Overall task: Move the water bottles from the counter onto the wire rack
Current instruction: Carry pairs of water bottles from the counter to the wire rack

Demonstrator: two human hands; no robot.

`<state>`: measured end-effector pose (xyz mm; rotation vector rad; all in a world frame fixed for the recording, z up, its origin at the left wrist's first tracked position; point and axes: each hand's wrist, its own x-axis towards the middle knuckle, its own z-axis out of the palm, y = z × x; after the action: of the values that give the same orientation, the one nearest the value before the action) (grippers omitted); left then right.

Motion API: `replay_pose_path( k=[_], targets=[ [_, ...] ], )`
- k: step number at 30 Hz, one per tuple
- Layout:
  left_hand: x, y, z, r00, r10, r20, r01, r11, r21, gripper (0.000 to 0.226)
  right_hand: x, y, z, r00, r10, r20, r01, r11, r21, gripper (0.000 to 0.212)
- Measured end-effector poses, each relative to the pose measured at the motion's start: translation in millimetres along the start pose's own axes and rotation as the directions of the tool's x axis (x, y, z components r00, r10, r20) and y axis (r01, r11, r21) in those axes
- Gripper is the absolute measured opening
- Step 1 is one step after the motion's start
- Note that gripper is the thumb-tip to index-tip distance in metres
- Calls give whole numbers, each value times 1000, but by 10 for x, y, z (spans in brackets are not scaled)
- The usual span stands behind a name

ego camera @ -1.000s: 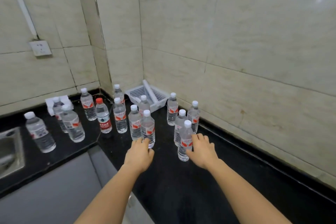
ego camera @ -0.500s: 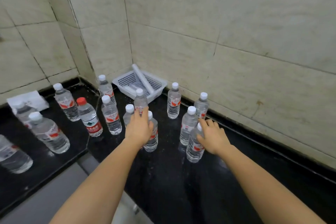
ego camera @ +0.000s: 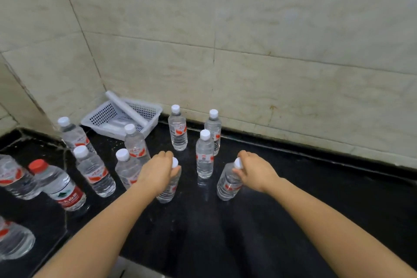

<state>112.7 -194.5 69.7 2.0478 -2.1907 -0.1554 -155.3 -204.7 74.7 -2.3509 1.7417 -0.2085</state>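
Several clear water bottles with white caps and red labels stand on the black counter [ego camera: 225,232]. My left hand [ego camera: 156,170] is closed around the neck of one bottle [ego camera: 168,192] near the middle. My right hand [ego camera: 257,171] grips the neck of another bottle [ego camera: 228,184] to the right; both bottles lean slightly and look to be touching the counter. Three more bottles [ego camera: 204,156] stand behind, between my hands and the wall. A red-capped bottle [ego camera: 61,187] stands at the left. No wire rack is in view.
A white perforated plastic basket [ego camera: 155,110] with a white roll across it sits in the corner against the tiled wall. More bottles [ego camera: 94,171] crowd the left part of the counter. The counter's front edge runs along the lower left.
Both hands moved forward and closed on the necks of two bottles. The view has swung down and to the right, so the left counter and the socket have slipped out of frame.
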Motion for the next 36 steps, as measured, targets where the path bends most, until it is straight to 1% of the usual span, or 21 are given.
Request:
replay_pose_path(
  k=[2,4,6,8,11,14,16,18,20,23,27,33,36],
  targets=[
    [32,205,-62,996,88,14,-87,993,-75,33,-149,65,-188,997,73,0,-73,996,51,33],
    [45,453,-158,981,187,43,-177,968,-181,27,-340,174,-420,993,118,5,-118,989,93,35],
    [36,729,-261,953,298,57,-270,920,-284,16,-595,338,-684,988,153,4,-152,977,152,34],
    [-20,1078,-381,913,406,45,-365,861,-354,16,-900,539,-961,983,185,-4,-178,955,237,28],
    [-152,1775,-554,833,554,-16,-518,768,-378,17,-1404,874,-1364,975,222,-31,-200,923,328,25],
    [-341,2599,-707,761,642,-95,-625,685,-374,16,-1952,1238,-1710,969,232,-89,-183,909,374,24],
    [-475,3145,-784,732,667,-137,-663,651,-370,19,-2308,1510,-1917,957,254,-141,-182,903,388,29],
    [-593,3663,-846,732,661,-168,-663,633,-399,25,-2650,1805,-2134,941,272,-201,-180,905,385,36],
    [-699,4156,-895,731,659,-178,-658,610,-442,29,-2983,2105,-2359,920,291,-261,-177,906,385,37],
    [-863,4897,-980,712,678,-182,-667,572,-478,35,-3459,2525,-2697,864,354,-359,-209,899,384,32],
    [-1034,5817,-1132,684,697,-217,-680,500,-537,32,-4020,3074,-3069,787,418,-454,-232,882,410,32],
    [-1050,7037,-1324,580,740,-340,-765,352,-539,26,-4652,4025,-3569,691,479,-542,-318,874,367,31],
    [-983,7624,-1372,538,749,-386,-802,315,-507,25,-4836,4500,-3789,639,507,-578,-349,861,369,32]
  ],
)
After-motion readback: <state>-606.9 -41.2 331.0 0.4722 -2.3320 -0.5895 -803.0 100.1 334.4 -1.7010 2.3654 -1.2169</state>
